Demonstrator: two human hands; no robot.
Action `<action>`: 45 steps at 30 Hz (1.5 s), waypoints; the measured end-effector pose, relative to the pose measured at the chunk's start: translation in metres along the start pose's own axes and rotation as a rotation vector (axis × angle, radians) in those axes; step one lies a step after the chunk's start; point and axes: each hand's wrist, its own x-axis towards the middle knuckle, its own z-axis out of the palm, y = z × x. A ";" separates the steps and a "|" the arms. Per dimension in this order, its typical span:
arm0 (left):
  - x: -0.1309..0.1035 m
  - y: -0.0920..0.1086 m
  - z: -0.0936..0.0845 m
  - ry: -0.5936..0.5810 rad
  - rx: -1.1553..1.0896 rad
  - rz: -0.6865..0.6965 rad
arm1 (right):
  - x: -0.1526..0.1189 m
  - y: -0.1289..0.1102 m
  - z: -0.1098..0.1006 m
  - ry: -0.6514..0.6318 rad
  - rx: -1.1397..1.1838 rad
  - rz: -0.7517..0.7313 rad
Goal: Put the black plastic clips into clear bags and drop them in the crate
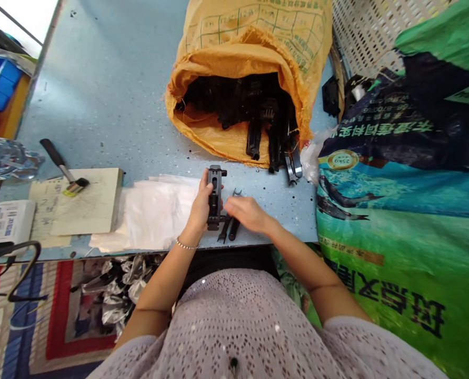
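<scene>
My left hand is wrapped round a long black slotted part, held upright over the front of the table. Knobs stick out from the part's top right and lower right. Close beside it on the right, my right hand is closed with fingers curled in; whatever it may grip is hidden. Just under and left of that hand lie slim black rods and a thin forked black piece on the blue table.
A yellow woven sack lies open at the back, black parts spilling out. Clear plastic bags lie left of my hands. Further left are a paper pad, a brush and a white box. Printed sacks stand right.
</scene>
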 end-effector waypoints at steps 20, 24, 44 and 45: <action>-0.014 0.009 0.025 -0.073 -0.256 -0.058 | 0.015 -0.001 -0.017 0.319 -0.103 0.119; -0.027 0.003 0.023 -0.113 -0.301 -0.155 | 0.050 0.017 -0.021 0.321 -0.099 0.199; -0.053 -0.065 0.000 0.080 0.731 0.320 | 0.048 0.094 -0.085 0.353 -0.524 0.815; -0.052 -0.059 0.002 0.086 0.688 0.339 | 0.044 0.090 -0.084 0.340 -0.479 0.804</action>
